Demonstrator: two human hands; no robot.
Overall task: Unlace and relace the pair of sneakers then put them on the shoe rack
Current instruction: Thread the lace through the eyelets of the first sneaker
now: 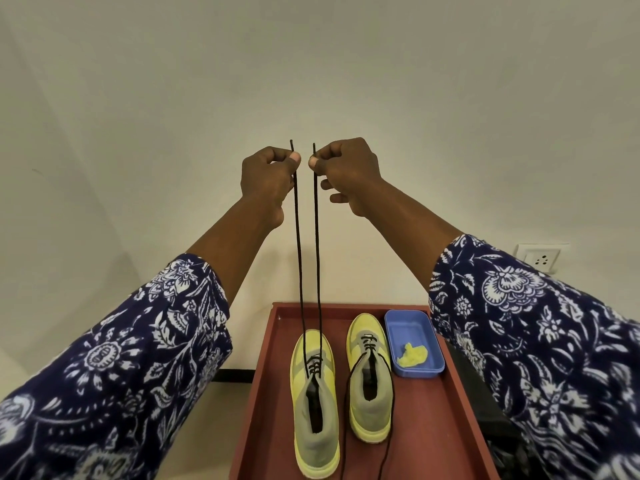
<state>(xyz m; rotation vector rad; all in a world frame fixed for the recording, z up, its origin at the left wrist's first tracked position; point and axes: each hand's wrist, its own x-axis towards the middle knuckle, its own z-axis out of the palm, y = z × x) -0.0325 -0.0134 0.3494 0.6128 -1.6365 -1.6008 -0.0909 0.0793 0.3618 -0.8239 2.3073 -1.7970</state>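
Two yellow and grey sneakers sit side by side on a red table: the left sneaker (315, 403) has its black lace (317, 254) pulled straight up, and the right sneaker (370, 375) has loose laces. The left hand (266, 178) pinches one lace end and the right hand (346, 174) pinches the other, held high and close together. A blue tray (414, 342) with a yellow cloth (414, 355) sits just beside the right sneaker on the table (429, 427), with a plain pale wall (311, 64) behind.
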